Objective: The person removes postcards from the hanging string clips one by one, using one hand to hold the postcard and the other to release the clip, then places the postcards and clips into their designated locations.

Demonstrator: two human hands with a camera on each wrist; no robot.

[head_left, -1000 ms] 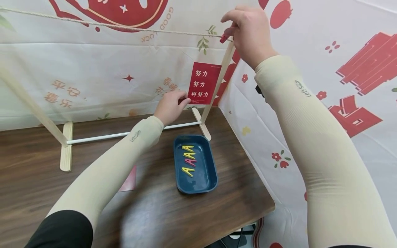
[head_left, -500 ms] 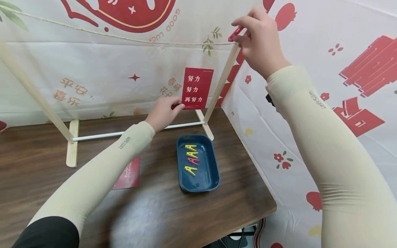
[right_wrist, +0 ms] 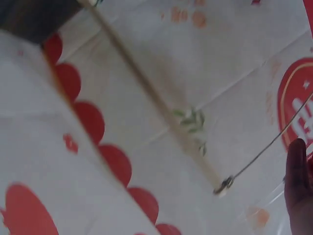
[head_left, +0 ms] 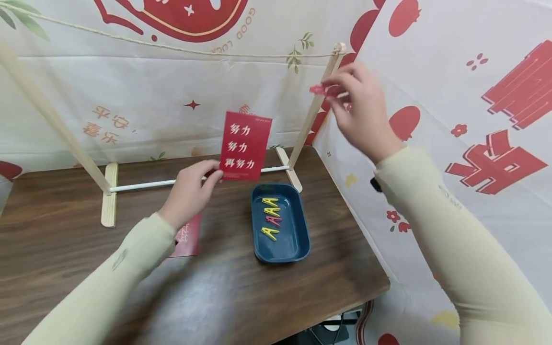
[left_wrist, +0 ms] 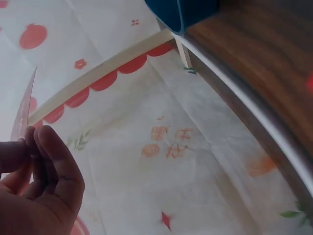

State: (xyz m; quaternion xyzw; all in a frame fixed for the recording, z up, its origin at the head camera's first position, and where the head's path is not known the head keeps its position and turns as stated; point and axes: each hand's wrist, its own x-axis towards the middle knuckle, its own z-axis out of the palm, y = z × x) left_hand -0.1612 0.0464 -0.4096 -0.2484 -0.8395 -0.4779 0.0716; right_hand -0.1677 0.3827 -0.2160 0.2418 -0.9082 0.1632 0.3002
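My left hand (head_left: 191,191) pinches a red card (head_left: 243,148) with white characters by its lower left corner and holds it upright in the air. In the left wrist view that card (left_wrist: 23,110) shows almost edge-on. Between thumb and fingertips, my right hand (head_left: 364,108) grips a red clothespin (head_left: 318,89), below the rope's right end and blurred. A cream rope (head_left: 181,49) runs between two wooden posts with nothing clipped on it. Several yellow clothespins (head_left: 270,233) and one red clothespin (head_left: 273,221) lie in a blue tray (head_left: 302,239).
A second red card (head_left: 189,237) lies on the wooden table (head_left: 224,282), partly behind my left wrist. The right post (head_left: 311,117) stands on a flat wooden foot (head_left: 290,170), joined by a white rod (head_left: 144,185) to the left foot (head_left: 109,195). Printed cloth hangs behind and at right.
My right hand has come down from the rope's end with the red clothespin in it. My left hand has moved left, down and nearer, carrying the red card away from the right post.
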